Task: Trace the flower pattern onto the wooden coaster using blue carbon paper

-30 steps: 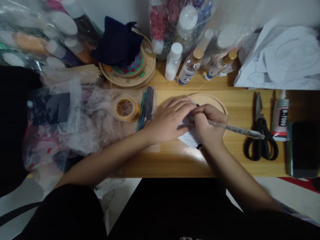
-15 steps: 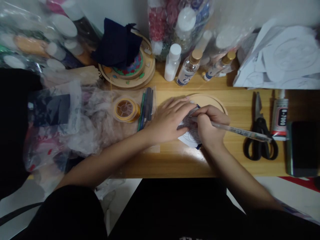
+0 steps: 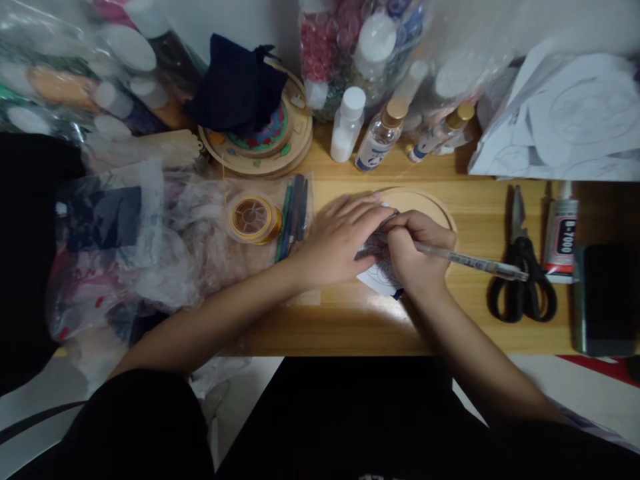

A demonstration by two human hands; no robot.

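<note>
My right hand point(image 3: 423, 253) grips a slim pen point(image 3: 470, 262), its tip end over a paper pattern point(image 3: 379, 276) printed with line drawing. Fingers hide the exact tip. Flat across the left part of that paper lies my left hand point(image 3: 340, 240), fingers stretched out and thumb apart. Dark blue cloth point(image 3: 398, 293) peeks out beneath the paper at its lower corner. Under and behind both hands is a round wooden board point(image 3: 417, 197), partly covered by them.
Black scissors point(image 3: 521, 267), a glue tube point(image 3: 561, 233) and a phone point(image 3: 606, 300) lie to the right. Left are a spool of golden thread point(image 3: 255, 219), several pens point(image 3: 295, 217) and crumpled plastic bags point(image 3: 170, 247). Bottles point(image 3: 376, 137) and a paper stack point(image 3: 560, 120) line the back.
My right hand has shifted slightly, and the pen's rear end has moved left and a little up. My left hand stays in place on the paper.
</note>
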